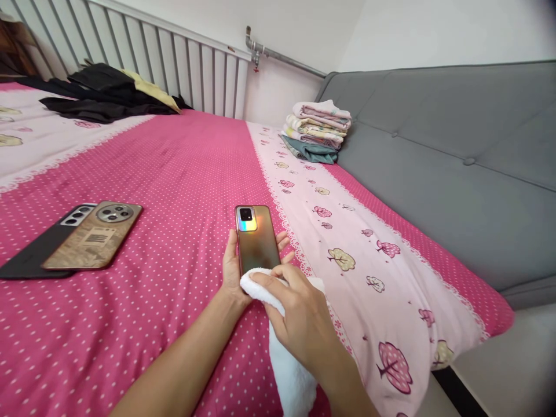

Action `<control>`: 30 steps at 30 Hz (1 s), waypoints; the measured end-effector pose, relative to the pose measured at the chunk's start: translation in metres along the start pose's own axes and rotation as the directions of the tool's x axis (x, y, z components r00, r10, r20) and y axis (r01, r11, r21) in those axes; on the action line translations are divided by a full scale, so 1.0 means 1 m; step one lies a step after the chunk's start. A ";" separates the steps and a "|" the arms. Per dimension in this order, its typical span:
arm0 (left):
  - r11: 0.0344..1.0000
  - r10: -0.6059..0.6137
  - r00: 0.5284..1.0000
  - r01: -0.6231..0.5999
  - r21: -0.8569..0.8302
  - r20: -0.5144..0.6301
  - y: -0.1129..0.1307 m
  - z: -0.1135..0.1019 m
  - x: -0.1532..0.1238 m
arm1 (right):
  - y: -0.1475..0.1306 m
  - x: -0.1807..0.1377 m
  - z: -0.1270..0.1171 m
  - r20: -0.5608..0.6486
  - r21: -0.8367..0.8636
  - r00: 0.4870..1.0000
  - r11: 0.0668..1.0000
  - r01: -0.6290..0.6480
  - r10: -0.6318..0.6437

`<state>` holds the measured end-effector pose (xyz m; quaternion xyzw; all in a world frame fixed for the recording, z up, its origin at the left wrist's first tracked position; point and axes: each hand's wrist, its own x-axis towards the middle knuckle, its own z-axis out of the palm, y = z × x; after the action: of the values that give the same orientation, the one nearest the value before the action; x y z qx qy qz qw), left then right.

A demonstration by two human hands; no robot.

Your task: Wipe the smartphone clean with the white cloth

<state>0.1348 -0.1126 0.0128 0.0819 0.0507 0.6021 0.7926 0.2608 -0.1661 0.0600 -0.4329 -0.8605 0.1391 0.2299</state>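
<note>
A gold-brown smartphone (259,246) lies back side up in my left hand (231,269), its camera end pointing away from me. The left fingers come round its right edge and the thumb is along its left edge. My right hand (299,307) pinches a white cloth (291,368) and presses a fold of it against the lower part of the phone's back. The rest of the cloth hangs down below the right hand. The phone's near end is hidden behind the cloth and fingers.
On the pink dotted bedspread (186,156), a tan-backed phone (93,237) overlaps a black phone (32,249) at the left. Folded cloths (319,130) are stacked by the grey headboard (434,121). Dark clothes (108,92) lie near the white radiator (191,66).
</note>
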 end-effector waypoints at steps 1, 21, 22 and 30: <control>1.000 0.010 1.000 -0.010 0.008 -0.004 0.000 0.001 0.000 | 0.002 0.000 -0.002 0.003 -0.009 1.000 1.000 -0.012 0.012; 0.963 -0.268 0.941 0.264 0.045 0.206 -0.002 0.005 -0.006 | 0.020 0.002 -0.011 -0.128 0.003 0.990 0.998 -0.059 0.059; 0.960 -0.280 0.937 0.276 0.051 0.206 -0.003 0.006 -0.007 | 0.021 0.002 -0.011 -0.146 0.000 0.988 0.998 -0.058 0.058; 0.956 -0.292 0.938 0.282 0.080 0.185 -0.006 0.008 -0.008 | 0.027 0.004 -0.007 -0.274 -0.017 0.959 0.997 -0.072 0.064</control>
<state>0.1398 -0.1229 0.0189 0.1528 -0.0002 0.4675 0.8707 0.2810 -0.1466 0.0555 -0.4804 -0.8069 0.0742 0.3357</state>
